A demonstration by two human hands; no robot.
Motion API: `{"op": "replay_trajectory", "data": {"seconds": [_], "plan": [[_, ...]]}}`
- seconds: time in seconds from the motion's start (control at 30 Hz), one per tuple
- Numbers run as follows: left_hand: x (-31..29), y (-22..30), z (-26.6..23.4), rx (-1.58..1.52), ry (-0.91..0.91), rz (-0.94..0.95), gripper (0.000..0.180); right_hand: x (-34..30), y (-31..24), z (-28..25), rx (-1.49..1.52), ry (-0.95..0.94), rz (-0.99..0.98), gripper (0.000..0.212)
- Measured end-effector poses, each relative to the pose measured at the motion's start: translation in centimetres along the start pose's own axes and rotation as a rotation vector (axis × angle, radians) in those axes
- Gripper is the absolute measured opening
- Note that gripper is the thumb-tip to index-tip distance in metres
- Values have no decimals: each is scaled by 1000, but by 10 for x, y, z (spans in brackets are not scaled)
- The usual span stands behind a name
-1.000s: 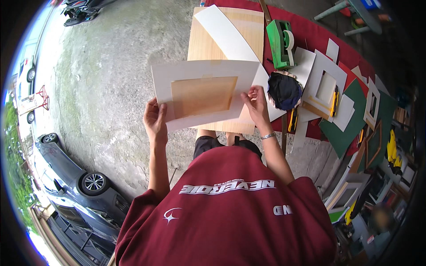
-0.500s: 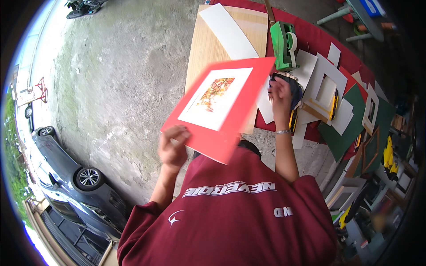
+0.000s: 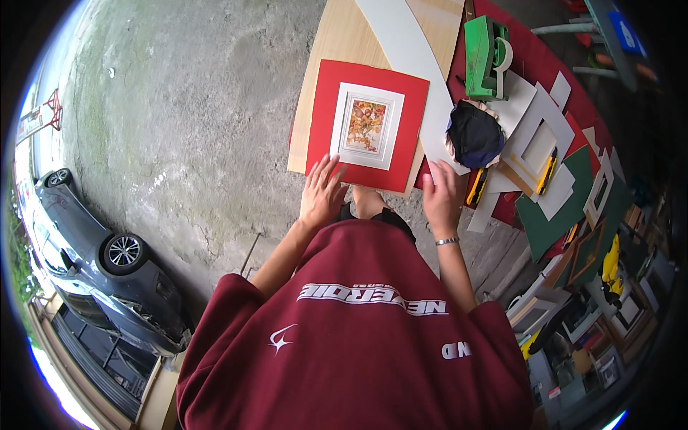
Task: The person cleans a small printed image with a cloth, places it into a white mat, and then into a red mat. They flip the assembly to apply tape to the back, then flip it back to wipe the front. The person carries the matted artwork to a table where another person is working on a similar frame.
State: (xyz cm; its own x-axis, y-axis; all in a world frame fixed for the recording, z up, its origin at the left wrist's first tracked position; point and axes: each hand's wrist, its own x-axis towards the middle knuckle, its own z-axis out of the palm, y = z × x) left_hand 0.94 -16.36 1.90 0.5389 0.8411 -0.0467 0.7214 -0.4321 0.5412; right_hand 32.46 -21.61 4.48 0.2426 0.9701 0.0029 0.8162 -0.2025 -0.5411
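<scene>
A red mat board (image 3: 322, 129) with a white inner mat (image 3: 394, 115) around a small orange and yellow picture (image 3: 369, 125) lies face up on a light wood board (image 3: 302, 143). My left hand (image 3: 322, 193) rests at its near left corner, fingers stretched out and touching the red border. To the right of the near right corner is my right hand (image 3: 442, 197), fingers apart and holding nothing. It is close to the end of a long white strip (image 3: 430, 86), which lies partly under the red mat.
Right of the board, a green tape dispenser (image 3: 484, 61), a dark cap (image 3: 475, 136) and two yellow cutters (image 3: 547, 172) (image 3: 478, 186) lie among mat offcuts (image 3: 534, 136) on a red cloth (image 3: 523, 43). Frames (image 3: 595, 244) stand at the right; a grey car (image 3: 93, 265) is at the left.
The red mat, tilted and held up by my left hand before, now lies flat on the wood board. My left hand has loosened its grip; my right hand has moved down, away from the cap.
</scene>
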Motion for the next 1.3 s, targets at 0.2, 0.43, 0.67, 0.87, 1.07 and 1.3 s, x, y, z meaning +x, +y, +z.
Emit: {"op": "replay_trajectory", "data": {"seconds": [0.2,0.43,0.67,0.87,1.07,1.3], "plan": [[85,10,27,128,-193,39,80,2,-11,22,125,33,104,33],[76,20,44,154,-352,215,82,29,63,-11,-314,554,320,65],[20,26,33,-60,-260,132,78,75,96,-39,-306,247,641,34],[2,-1,30,-67,-148,30,81,81,70,-42,-119,577,409,18],[32,-18,10,-21,76,-249,92,93,50,-43,117,621,419,57],[70,-50,-40,101,-250,-141,106,68,-10,-32,978,-172,702,26]]}}
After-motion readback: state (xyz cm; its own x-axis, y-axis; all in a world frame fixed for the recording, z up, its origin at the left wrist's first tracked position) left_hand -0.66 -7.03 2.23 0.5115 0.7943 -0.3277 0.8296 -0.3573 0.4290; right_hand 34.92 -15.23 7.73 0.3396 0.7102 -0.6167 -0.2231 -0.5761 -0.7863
